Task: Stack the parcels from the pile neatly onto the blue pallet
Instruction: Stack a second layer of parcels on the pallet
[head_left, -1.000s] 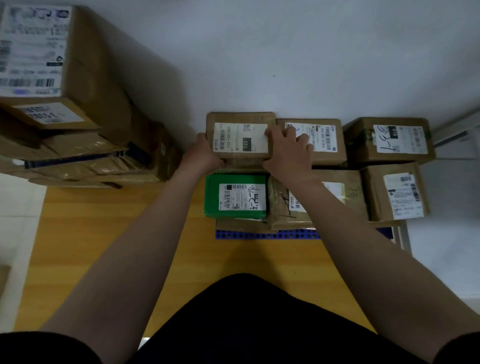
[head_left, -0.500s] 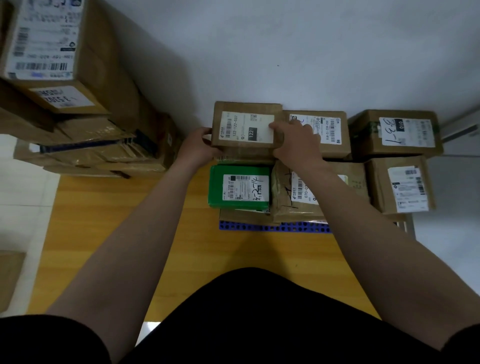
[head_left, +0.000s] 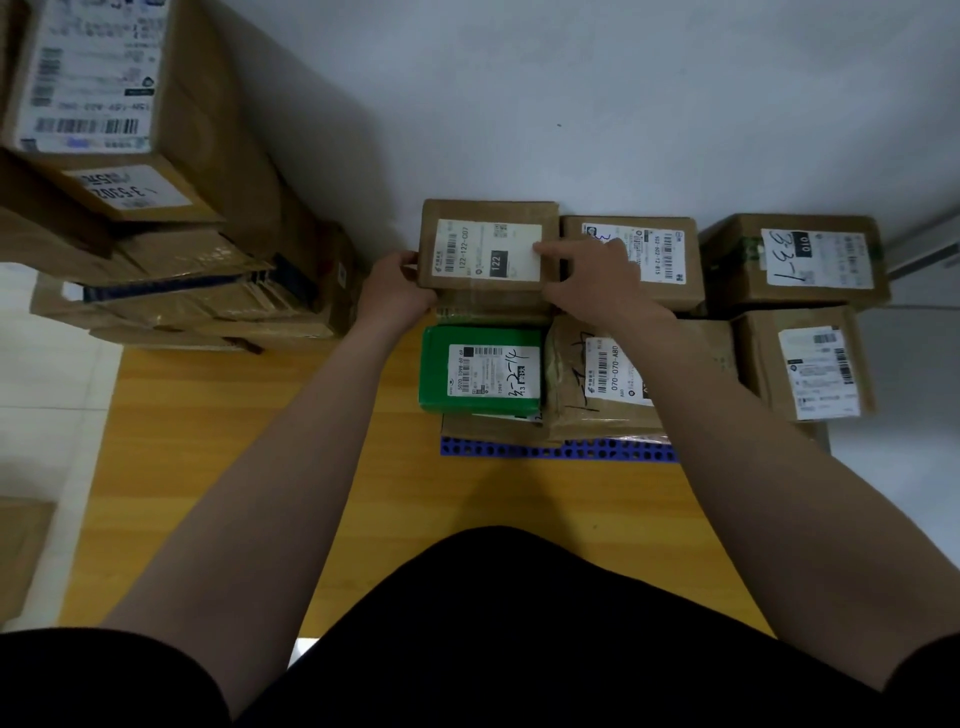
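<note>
Brown parcel (head_left: 488, 244) at the far-left corner of the stack on the blue pallet (head_left: 561, 449).
It lies flat with the label up and its long axis running left to right. The left hand (head_left: 397, 291) clasps its left edge with curled fingers. The right hand (head_left: 597, 286) lays outstretched fingers (head_left: 545, 248) on the label's right end. A green parcel (head_left: 480, 369) lies just nearer.

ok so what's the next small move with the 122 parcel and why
Probably let go with both hands. The 122 parcel already lies flat atop the load on the blue pallet, close beside its neighbour parcel, with the left hand gripping its edge and the right hand pressing on top.
</note>
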